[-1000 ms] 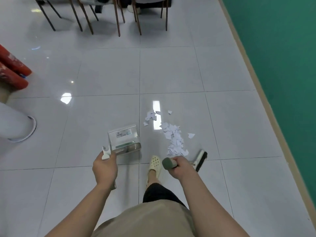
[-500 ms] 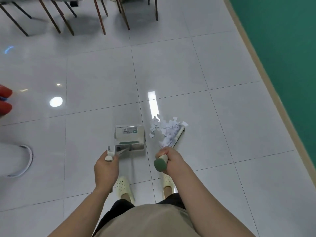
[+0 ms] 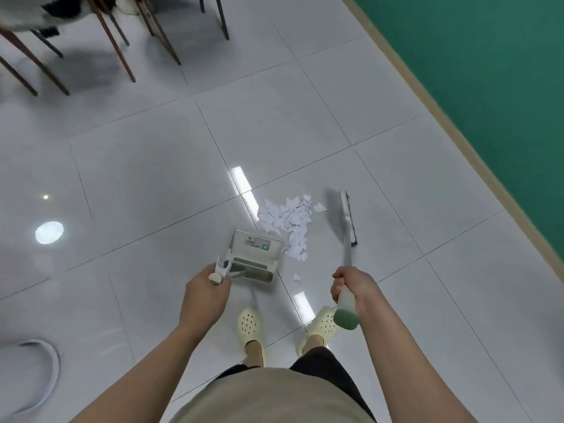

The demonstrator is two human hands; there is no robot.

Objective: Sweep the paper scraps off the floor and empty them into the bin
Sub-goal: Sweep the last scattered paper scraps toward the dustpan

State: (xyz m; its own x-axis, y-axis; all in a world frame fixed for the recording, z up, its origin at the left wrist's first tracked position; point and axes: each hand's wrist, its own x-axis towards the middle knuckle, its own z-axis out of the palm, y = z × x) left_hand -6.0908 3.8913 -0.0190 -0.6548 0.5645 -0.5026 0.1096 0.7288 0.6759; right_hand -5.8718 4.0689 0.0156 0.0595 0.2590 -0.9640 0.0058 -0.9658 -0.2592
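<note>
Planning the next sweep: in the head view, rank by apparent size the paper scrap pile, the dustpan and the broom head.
1. Paper scrap pile
2. Dustpan, close to the pile in size, so that order is unsure
3. Broom head, long but thin

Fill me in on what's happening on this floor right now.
A person is sweeping up torn paper. The right hand grips the broom, whose head sits just right of the paper scraps. The left hand holds the handle of the dustpan, which stands on the tiles at the pile's left edge. The scraps are still on the floor; one stray piece lies nearer the feet.
</note>
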